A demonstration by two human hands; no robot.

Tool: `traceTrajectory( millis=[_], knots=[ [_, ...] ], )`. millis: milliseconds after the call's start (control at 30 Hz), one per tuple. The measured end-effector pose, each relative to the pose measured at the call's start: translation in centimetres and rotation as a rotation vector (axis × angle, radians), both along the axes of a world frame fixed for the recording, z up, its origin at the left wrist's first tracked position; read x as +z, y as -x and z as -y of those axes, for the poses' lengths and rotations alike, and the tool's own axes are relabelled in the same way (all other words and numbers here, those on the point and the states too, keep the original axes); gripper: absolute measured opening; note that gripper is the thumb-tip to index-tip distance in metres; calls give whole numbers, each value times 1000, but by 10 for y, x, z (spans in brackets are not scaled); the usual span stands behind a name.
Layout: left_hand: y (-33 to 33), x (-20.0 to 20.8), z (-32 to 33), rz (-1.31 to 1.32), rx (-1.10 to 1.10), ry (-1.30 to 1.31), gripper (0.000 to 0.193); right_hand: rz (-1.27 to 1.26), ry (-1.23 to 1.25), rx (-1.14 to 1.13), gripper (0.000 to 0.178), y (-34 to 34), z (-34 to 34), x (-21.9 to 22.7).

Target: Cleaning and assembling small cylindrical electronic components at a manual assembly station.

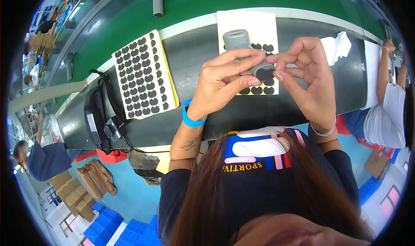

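Note:
My left hand [222,79] is closed round the handle of a grey device shaped like a hair dryer [237,39]. Its round vented head points away from me, and the oval handle end is turned toward my right hand. A dark notched oval sticker [264,74] lies at that handle end. Thumb and forefinger of my right hand [309,75] pinch at the sticker's edge; the other fingers are curled. Beneath the device lies a pale sheet [246,19] with rows of similar black stickers, partly covered by my hands.
A stack of sticker sheets [138,77] lies to the left, beside a black strapped object [97,112] with a cable. Crumpled white material [341,47] lies at right. Similar grey devices [158,3] rest on the green surface [190,1] beyond. Other people [384,112] sit at both sides.

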State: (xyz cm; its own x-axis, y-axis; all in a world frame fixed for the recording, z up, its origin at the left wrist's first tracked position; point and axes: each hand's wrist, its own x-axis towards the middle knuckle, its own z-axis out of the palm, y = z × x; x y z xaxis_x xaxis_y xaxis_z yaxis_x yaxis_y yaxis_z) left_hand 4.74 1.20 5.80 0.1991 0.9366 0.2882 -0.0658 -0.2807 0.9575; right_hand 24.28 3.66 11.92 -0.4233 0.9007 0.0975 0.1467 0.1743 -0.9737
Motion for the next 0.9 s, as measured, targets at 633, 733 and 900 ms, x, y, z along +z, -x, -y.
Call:
traceTrajectory(
  millis=[633, 733, 900],
  knots=[
    [-4, -6, 1, 41, 12, 29, 28, 59, -40, -19, 38, 2, 3, 3],
    [-9, -3, 2, 118, 14, 41, 28, 100, -90, -13, 38, 0, 4, 3],
    [-12, -3, 3, 127, 42, 32, 29, 154, -161, -69, 38, 3, 7, 2]
  ],
)
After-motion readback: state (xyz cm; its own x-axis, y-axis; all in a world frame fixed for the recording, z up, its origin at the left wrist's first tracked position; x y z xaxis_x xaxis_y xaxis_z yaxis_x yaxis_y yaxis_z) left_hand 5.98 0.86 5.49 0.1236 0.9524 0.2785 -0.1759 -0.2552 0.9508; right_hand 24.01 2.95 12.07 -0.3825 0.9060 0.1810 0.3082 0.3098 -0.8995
